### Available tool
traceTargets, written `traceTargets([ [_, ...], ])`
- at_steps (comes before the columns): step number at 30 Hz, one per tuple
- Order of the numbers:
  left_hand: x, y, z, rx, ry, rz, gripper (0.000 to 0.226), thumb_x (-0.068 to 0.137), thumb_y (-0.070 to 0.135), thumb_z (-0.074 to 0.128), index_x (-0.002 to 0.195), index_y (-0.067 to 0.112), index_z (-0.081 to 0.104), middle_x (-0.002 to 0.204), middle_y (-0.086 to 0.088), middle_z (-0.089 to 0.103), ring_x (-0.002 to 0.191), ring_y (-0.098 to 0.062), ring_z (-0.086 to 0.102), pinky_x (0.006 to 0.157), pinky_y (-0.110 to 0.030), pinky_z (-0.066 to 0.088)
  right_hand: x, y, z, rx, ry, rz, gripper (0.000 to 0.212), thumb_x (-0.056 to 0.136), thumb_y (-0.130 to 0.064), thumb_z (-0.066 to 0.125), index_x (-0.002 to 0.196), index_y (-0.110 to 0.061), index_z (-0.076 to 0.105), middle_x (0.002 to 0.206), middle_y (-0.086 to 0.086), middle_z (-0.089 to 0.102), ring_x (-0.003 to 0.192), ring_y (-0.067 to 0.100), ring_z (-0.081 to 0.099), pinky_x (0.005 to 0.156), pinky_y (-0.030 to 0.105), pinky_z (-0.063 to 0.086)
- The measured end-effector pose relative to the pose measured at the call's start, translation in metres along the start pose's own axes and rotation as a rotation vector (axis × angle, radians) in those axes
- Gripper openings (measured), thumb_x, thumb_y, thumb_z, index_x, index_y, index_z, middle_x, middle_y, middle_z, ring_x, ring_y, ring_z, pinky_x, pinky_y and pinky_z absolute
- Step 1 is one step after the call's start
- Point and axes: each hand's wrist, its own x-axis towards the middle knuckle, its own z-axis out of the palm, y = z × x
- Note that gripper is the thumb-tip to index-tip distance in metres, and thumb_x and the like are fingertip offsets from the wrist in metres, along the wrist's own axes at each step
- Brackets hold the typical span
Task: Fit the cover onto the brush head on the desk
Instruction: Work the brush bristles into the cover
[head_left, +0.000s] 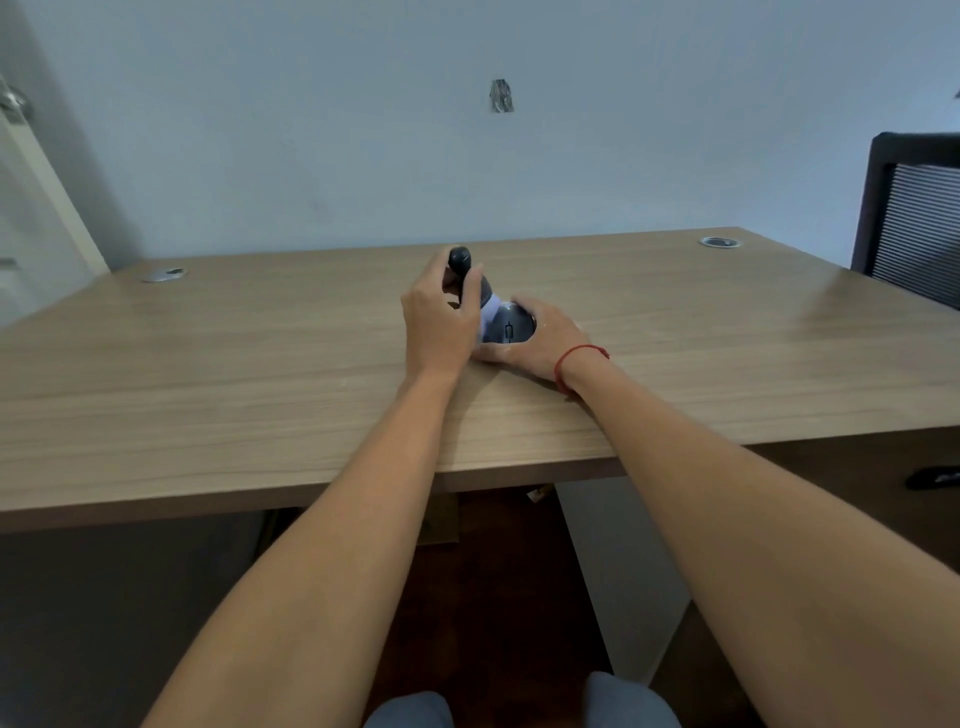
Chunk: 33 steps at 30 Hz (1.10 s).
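A brush with a dark grey knob handle (460, 258) stands tilted near the middle of the wooden desk (260, 353). My left hand (441, 322) wraps around the handle from the left. A round grey cover (510, 325) sits against the brush's pale head, low on the desk. My right hand (540, 343) cups the cover from the right and below, thumb under it. The brush head itself is mostly hidden by the cover and my fingers, so I cannot tell how far the cover is seated.
Two round metal cable grommets sit in the desk's far corners, one left (165, 274) and one right (720, 242). A dark mesh chair back (914, 228) stands at the right edge. A pale wall rises behind the desk.
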Motion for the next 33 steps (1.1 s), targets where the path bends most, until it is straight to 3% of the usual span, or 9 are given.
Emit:
traceTargets([
  [4, 0.000, 0.002, 0.002, 0.020, -0.084, 0.048, 0.010, 0.086, 0.012, 0.061, 0.095, 0.008, 0.062, 0.076, 0.002, 0.061, 0.071, -0.017, 0.059, 0.068, -0.021, 0.046, 0.000, -0.001, -0.001, 0.010, -0.003, -0.001, 0.074, 0.040, -0.079, 0.065, 0.094, -0.028, 0.056, 0.101, -0.005, 0.066, 0.101, 0.023, 0.063, 0.100, 0.048, 0.048],
  [10, 0.000, 0.002, 0.002, -0.053, 0.022, -0.031, 0.010, 0.086, 0.015, 0.061, 0.093, 0.008, 0.062, 0.076, 0.001, 0.064, 0.071, -0.011, 0.062, 0.063, -0.015, 0.048, 0.000, 0.000, -0.001, 0.042, -0.009, -0.004, 0.079, 0.039, -0.078, 0.067, 0.101, -0.029, 0.059, 0.102, -0.008, 0.066, 0.100, 0.021, 0.064, 0.099, 0.047, 0.049],
  [14, 0.001, -0.005, 0.002, 0.093, -0.024, -0.093, 0.014, 0.084, 0.016, 0.060, 0.094, 0.006, 0.061, 0.082, -0.012, 0.069, 0.077, -0.029, 0.064, 0.073, -0.036, 0.052, -0.002, -0.001, -0.003, 0.040, -0.002, 0.003, 0.065, 0.043, -0.075, 0.069, 0.089, -0.031, 0.056, 0.092, -0.012, 0.062, 0.094, 0.018, 0.061, 0.098, 0.045, 0.049],
  [19, -0.001, 0.000, 0.000, -0.027, 0.018, -0.104, 0.018, 0.084, 0.015, 0.064, 0.098, 0.005, 0.062, 0.085, -0.009, 0.069, 0.080, -0.026, 0.066, 0.076, -0.032, 0.053, 0.000, 0.004, -0.002, 0.055, -0.017, -0.014, 0.058, 0.045, -0.075, 0.070, 0.081, -0.034, 0.050, 0.083, -0.015, 0.055, 0.088, 0.018, 0.056, 0.099, 0.049, 0.049],
  [22, 0.001, -0.006, 0.002, 0.104, -0.032, -0.152, 0.018, 0.084, 0.017, 0.061, 0.098, 0.004, 0.060, 0.088, -0.016, 0.069, 0.083, -0.033, 0.064, 0.077, -0.038, 0.052, 0.002, 0.004, -0.006, 0.133, -0.052, -0.010, 0.061, 0.061, -0.063, 0.077, 0.109, -0.027, 0.062, 0.104, -0.009, 0.062, 0.108, 0.022, 0.060, 0.105, 0.043, 0.046],
  [24, 0.003, -0.007, 0.002, 0.107, 0.012, -0.190, 0.021, 0.086, 0.017, 0.060, 0.102, 0.004, 0.060, 0.093, -0.017, 0.069, 0.088, -0.033, 0.063, 0.079, -0.035, 0.047, 0.007, 0.005, -0.012, 0.240, -0.095, 0.039, 0.069, 0.083, -0.050, 0.070, 0.141, -0.015, 0.051, 0.135, -0.001, 0.057, 0.131, 0.022, 0.051, 0.110, 0.031, 0.037],
  [26, 0.005, -0.006, 0.001, 0.051, 0.077, -0.266, 0.023, 0.088, 0.018, 0.060, 0.106, 0.003, 0.059, 0.098, -0.016, 0.068, 0.093, -0.032, 0.062, 0.082, -0.032, 0.044, 0.012, 0.008, -0.017, 0.285, -0.090, 0.044, 0.055, 0.095, -0.039, 0.059, 0.141, -0.010, 0.052, 0.143, 0.004, 0.055, 0.135, 0.021, 0.049, 0.103, 0.025, 0.035],
  [30, 0.007, -0.008, 0.002, -0.040, 0.102, -0.377, 0.022, 0.088, 0.019, 0.062, 0.102, 0.003, 0.059, 0.094, -0.014, 0.068, 0.091, -0.029, 0.064, 0.084, -0.036, 0.051, 0.011, 0.005, -0.014, 0.234, -0.066, 0.018, 0.028, 0.100, -0.024, 0.052, 0.120, -0.010, 0.066, 0.121, 0.006, 0.067, 0.118, 0.022, 0.059, 0.083, 0.022, 0.040],
  [33, 0.008, -0.009, 0.002, -0.050, 0.036, -0.409, 0.014, 0.086, 0.020, 0.064, 0.088, 0.007, 0.062, 0.073, -0.004, 0.064, 0.073, -0.020, 0.062, 0.075, -0.031, 0.052, 0.015, 0.006, -0.010, 0.197, -0.075, -0.027, 0.018, 0.101, -0.022, 0.049, 0.089, -0.014, 0.060, 0.081, -0.004, 0.058, 0.088, 0.019, 0.053, 0.064, 0.018, 0.040],
])
